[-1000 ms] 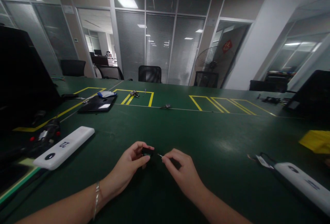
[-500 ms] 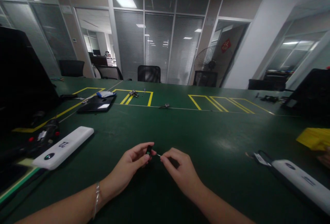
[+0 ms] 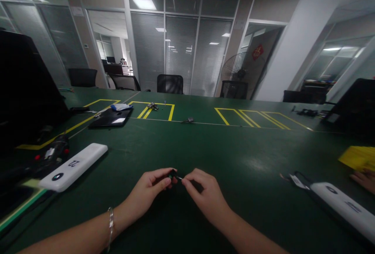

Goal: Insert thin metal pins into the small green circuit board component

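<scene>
Over the near middle of the green table (image 3: pixel 187 144), my left hand (image 3: pixel 154 185) pinches a small dark block (image 3: pixel 172 174) with a bit of green on it. Facing it, my right hand (image 3: pixel 205 189) holds a thin light-coloured pin (image 3: pixel 179 178) between thumb and index finger. The pin points left, its far end at or very near the block; whether the two touch cannot be made out. My fingers partly cover the block.
White numbered power bank (image 3: pixel 76 166) at left beside black gear; another (image 3: pixel 342 203) at right with a cable. Dark tablet (image 3: pixel 109 117), small metal parts (image 3: pixel 152 106) and a grey piece (image 3: pixel 190 120) lie farther back. At the right edge, a person's hand (image 3: pixel 365 180) is near a yellow object (image 3: pixel 357 158).
My left hand has tilted the dark block, so it no longer stands upright above the fingers. At the right edge, more of the other person's hand shows.
</scene>
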`<state>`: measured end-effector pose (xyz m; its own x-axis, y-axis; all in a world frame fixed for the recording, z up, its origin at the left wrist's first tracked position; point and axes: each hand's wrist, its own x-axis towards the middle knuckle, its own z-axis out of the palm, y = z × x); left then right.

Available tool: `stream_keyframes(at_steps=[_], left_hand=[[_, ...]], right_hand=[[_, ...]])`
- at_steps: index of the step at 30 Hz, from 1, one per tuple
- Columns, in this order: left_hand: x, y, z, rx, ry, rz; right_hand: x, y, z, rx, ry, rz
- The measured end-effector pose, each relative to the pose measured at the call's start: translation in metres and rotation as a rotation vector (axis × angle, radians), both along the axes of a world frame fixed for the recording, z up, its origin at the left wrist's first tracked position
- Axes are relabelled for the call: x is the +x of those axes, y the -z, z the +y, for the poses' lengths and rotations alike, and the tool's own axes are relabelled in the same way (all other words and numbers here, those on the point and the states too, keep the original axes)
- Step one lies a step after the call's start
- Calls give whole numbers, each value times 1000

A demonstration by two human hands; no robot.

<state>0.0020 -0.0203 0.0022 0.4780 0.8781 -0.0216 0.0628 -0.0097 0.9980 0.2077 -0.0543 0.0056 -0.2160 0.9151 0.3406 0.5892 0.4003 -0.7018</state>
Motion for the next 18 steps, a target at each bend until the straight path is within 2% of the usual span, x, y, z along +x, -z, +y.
stream_keyframes(at_steps=[6,10,18], left_hand=[[-1,-2,-2,124,23,167],[1,-5,-4,219,50,171],[1,-5,-5,420,26,229]], right_hand=[[1,3,1,26,7,-73],[0,3,-1,37,11,-139],[0,3,-1,35,36,-201]])
